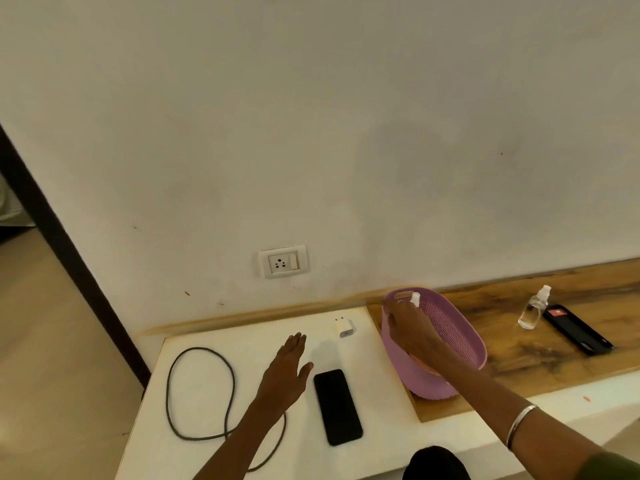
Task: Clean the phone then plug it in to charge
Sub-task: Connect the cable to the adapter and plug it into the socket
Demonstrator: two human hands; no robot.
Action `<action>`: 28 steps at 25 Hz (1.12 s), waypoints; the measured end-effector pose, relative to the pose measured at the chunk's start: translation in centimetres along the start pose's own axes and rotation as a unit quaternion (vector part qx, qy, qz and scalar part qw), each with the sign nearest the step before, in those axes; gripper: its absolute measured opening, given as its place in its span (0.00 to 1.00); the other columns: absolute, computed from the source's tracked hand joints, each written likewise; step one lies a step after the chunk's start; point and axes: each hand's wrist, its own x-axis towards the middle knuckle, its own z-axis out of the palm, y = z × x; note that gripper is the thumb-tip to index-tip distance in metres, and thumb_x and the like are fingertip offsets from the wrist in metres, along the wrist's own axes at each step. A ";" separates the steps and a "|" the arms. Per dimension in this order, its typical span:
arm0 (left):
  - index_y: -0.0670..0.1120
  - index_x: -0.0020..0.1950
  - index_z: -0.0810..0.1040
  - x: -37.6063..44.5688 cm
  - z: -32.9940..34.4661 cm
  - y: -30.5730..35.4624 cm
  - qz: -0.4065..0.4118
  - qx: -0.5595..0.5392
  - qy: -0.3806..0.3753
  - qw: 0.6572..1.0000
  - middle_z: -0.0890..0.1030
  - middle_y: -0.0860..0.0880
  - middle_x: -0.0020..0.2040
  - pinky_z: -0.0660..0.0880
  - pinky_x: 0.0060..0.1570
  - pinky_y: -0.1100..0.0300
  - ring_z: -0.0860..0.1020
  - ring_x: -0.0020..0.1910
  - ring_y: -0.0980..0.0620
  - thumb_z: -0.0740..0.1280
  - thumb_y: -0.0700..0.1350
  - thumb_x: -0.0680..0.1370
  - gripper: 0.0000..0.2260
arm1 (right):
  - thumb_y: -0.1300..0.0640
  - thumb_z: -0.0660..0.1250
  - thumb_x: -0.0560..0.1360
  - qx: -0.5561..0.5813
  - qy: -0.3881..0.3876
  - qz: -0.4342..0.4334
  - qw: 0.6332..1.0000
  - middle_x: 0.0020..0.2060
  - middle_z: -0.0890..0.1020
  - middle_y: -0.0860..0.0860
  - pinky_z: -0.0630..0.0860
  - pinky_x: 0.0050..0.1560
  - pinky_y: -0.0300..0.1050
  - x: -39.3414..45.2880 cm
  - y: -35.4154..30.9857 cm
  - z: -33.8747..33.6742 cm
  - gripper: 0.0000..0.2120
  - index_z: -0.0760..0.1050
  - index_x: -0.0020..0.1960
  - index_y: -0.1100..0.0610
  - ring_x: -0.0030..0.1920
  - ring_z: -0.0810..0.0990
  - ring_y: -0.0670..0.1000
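A black phone (337, 407) lies screen up on the white table (214, 341). My left hand (287, 368) hovers flat and open just left of it, holding nothing. My right hand (408, 327) reaches into a purple basket (460, 337) and is closed around a small spray bottle (414, 299), whose white cap sticks up above my fingers. A white charger adapter (344, 328) lies behind the phone. A dark cable (201, 393) loops on the table's left part. A wall socket (283, 261) sits above the table.
On the wooden surface (512, 348) to the right stand a second clear spray bottle (533, 308) and a dark phone-like case (576, 329). The table's left edge drops to the floor beside a dark door frame (62, 247).
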 end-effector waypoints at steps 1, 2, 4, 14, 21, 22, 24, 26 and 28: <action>0.51 0.81 0.53 0.0 -0.3 -0.7 -0.004 0.001 0.006 1.000 0.54 0.55 0.81 0.56 0.76 0.57 0.50 0.81 0.56 0.59 0.51 0.84 0.27 | 0.63 0.58 0.78 0.011 0.000 -0.007 1.000 0.44 0.83 0.53 0.78 0.51 0.55 0.5 -1.1 0.6 0.14 0.72 0.62 0.54 0.44 0.82 0.53; 0.50 0.81 0.54 0.1 -0.6 -1.4 -0.010 0.000 0.013 1.000 0.54 0.54 0.81 0.56 0.76 0.59 0.51 0.81 0.56 0.59 0.51 0.84 0.27 | 0.62 0.57 0.77 0.022 -0.002 -0.012 1.000 0.50 0.83 0.54 0.77 0.51 0.54 1.0 -2.1 1.3 0.17 0.71 0.64 0.53 0.48 0.82 0.56; 0.49 0.81 0.56 0.3 -1.0 -2.7 -0.020 -0.001 0.026 0.999 0.55 0.54 0.81 0.54 0.76 0.60 0.51 0.81 0.56 0.59 0.50 0.84 0.26 | 0.60 0.58 0.78 0.019 -0.019 -0.027 0.999 0.61 0.79 0.55 0.77 0.55 0.53 2.1 -3.5 3.4 0.20 0.67 0.70 0.53 0.57 0.80 0.57; 0.49 0.78 0.63 3.2 1.5 -8.2 -0.117 0.017 0.050 0.992 0.68 0.51 0.76 0.61 0.73 0.61 0.66 0.75 0.52 0.55 0.50 0.85 0.21 | 0.59 0.55 0.79 0.028 -0.108 0.011 0.994 0.76 0.60 0.48 0.64 0.70 0.43 6.9 -3.9 15.8 0.24 0.60 0.75 0.54 0.75 0.61 0.48; 0.47 0.58 0.78 6.5 4.1 -8.8 -0.122 0.071 0.040 0.989 0.81 0.50 0.52 0.75 0.52 0.59 0.78 0.53 0.51 0.59 0.53 0.82 0.14 | 0.57 0.59 0.80 0.034 -0.111 0.035 0.993 0.76 0.59 0.56 0.71 0.66 0.48 8.3 -2.6 18.2 0.23 0.61 0.74 0.56 0.71 0.68 0.56; 0.47 0.56 0.78 6.6 4.5 -8.8 -0.117 0.074 0.037 0.990 0.80 0.50 0.51 0.75 0.51 0.60 0.78 0.52 0.51 0.60 0.53 0.82 0.13 | 0.57 0.60 0.80 0.044 -0.114 0.037 0.992 0.76 0.60 0.56 0.71 0.65 0.49 8.3 -2.4 18.3 0.24 0.61 0.74 0.56 0.70 0.69 0.56; 0.46 0.56 0.77 6.7 5.1 -8.7 -0.116 0.074 0.034 0.990 0.79 0.50 0.51 0.74 0.50 0.61 0.77 0.51 0.52 0.61 0.51 0.82 0.11 | 0.61 0.62 0.78 0.067 -0.125 0.035 0.989 0.75 0.63 0.57 0.71 0.65 0.47 8.4 -2.2 18.5 0.25 0.61 0.74 0.56 0.69 0.71 0.56; 0.45 0.55 0.78 7.1 5.2 -8.7 -0.130 0.054 0.036 0.989 0.81 0.49 0.51 0.73 0.49 0.63 0.78 0.50 0.52 0.61 0.48 0.82 0.09 | 0.69 0.61 0.77 0.104 -0.132 0.033 0.985 0.72 0.68 0.58 0.74 0.59 0.39 8.4 -1.8 18.3 0.26 0.64 0.73 0.56 0.64 0.75 0.53; 0.45 0.53 0.80 7.3 5.0 -8.4 -0.150 0.037 0.043 0.987 0.82 0.49 0.50 0.73 0.45 0.64 0.79 0.49 0.52 0.62 0.46 0.82 0.08 | 0.75 0.58 0.74 0.130 -0.107 0.041 0.985 0.68 0.73 0.57 0.72 0.53 0.30 8.1 -1.4 18.2 0.28 0.68 0.70 0.57 0.58 0.78 0.48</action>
